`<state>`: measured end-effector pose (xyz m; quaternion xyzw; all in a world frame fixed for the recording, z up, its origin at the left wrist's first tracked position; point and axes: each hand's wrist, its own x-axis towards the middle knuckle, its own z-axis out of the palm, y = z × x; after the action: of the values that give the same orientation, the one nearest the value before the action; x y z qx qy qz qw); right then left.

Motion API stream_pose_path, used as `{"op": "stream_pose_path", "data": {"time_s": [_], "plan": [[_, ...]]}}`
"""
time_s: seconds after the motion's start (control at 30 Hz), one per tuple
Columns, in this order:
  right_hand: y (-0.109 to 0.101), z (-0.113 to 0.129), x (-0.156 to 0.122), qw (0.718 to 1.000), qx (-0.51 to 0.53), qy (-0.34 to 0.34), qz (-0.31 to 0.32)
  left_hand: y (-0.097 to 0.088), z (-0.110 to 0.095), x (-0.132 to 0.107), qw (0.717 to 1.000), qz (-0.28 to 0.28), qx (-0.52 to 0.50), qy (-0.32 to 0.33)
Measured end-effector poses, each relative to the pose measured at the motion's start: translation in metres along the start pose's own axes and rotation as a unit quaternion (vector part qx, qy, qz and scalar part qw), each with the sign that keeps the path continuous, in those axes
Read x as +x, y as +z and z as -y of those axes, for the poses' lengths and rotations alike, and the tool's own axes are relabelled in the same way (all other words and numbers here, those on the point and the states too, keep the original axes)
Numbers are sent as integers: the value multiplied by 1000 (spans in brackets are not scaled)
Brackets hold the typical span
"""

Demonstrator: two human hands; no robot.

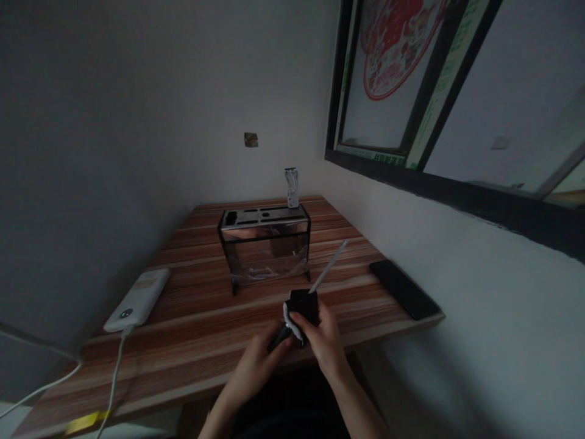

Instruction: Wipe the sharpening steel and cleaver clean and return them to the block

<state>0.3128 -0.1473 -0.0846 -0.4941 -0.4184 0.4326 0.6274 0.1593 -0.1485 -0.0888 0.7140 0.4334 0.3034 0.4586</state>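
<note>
From my end, through the head camera, I have both hands together above the near edge of the counter. The right hand grips the black block, thumb laid across its face. The left hand is closed on a dark handle just below and beside it; whether handle and block are joined, I cannot tell. A crumpled white scrap sits between the two hands, against the block (cloth or paper, too blurred to say). A pale strip slants up and away from the block's top.

To handle this well, I would let the right hand bear the block steadily and leave the finer motion to the left, with short, light strokes. The strip looks thin, so I would give its free end room and avoid pressing sideways on it. The box stands ahead, near the strip's tip, with a white upright on top; a wide swing could catch it. The phone and power bank lie well apart on either side.
</note>
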Motion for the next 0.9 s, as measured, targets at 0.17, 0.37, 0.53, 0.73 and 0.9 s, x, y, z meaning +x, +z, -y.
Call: {"op": "stream_pose_path", "data": {"time_s": [0.17,0.37,0.53,0.73,0.9], "plan": [[-7,1,5,1000,21,-8,-2,0,-4,1,1000,14,-13,9],[-24,12,25,998,37,-38,-22,1,-6,-2,1000,-5,24,6],[-38,28,45,996,49,-62,-47,0,-7,-2,1000,-1,24,2],[-53,44,66,987,71,-106,-95,0,-2,-3,999,11,33,-4],[-67,53,81,980,93,-128,-123,1,3,-5,999,13,35,2]]}}
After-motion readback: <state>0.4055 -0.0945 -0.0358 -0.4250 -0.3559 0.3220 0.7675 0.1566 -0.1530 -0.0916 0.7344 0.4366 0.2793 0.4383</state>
